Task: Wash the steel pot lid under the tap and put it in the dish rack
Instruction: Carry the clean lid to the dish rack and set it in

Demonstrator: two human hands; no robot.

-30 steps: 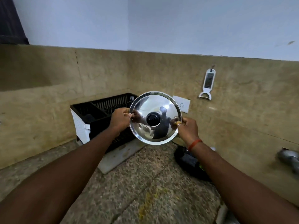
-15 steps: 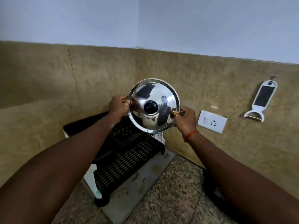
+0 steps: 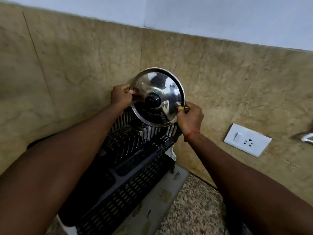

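The round steel pot lid [image 3: 166,87] with a black centre knob is held upright in the air, facing me, just above the far end of the black slotted dish rack [image 3: 128,170]. My left hand [image 3: 121,95] grips its left rim. On the opposite side my right hand [image 3: 190,117] pinches the lower right rim; a red thread circles that wrist. The lid's bottom edge hangs a little above the rack's upright plate slots. The tap is out of sight.
The rack stands on a grey mat [image 3: 152,199] on a speckled stone counter [image 3: 194,216], in a corner of beige tiled wall. A white socket and switch plate [image 3: 247,139] is on the wall at right, with a hanging utensil's edge [image 3: 306,139] beyond it.
The view swung left and down, bringing the rack underneath. Both hands carried the lid over the rack's far end and lowered it toward the slots, still gripping both rims.
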